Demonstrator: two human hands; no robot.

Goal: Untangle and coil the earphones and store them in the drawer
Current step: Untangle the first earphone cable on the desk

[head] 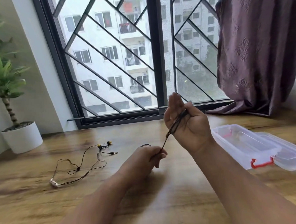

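Head view is up, so here's where we stand. The right grip [182, 120] is raised above the table [38, 207], just right of centre. Its fingers are straight and upright, not curled, and the black earphone cable [174, 126] is looped over the palm. The thumb sits by the top of those loops, but it's too blurred for me to say whether it pins them. The left grip [152, 155] is lower and nearer. It's pressed together, pinching the free run of that cable and drawing it taut toward the raised palm.

I judge this as mid-coil. There are several turns on the palm and a short tail left to wind. I can't see this cable's earbuds or plug.

There's more to do on the left. A second set of earphones [78, 168] sprawls on the table with its yellow earbuds [104, 144] at the far end. The cable is crossed and knotted, and nobody is touching it, so it is not yet untangled or coiled.

On storage, I see no drawer. A clear plastic box [245, 142] with a red latch [261, 164] sits to the right with its lid [293, 155] open beside it. Through its clear wall I make out no earphones inside, so I count storing as not yet begun for either set.
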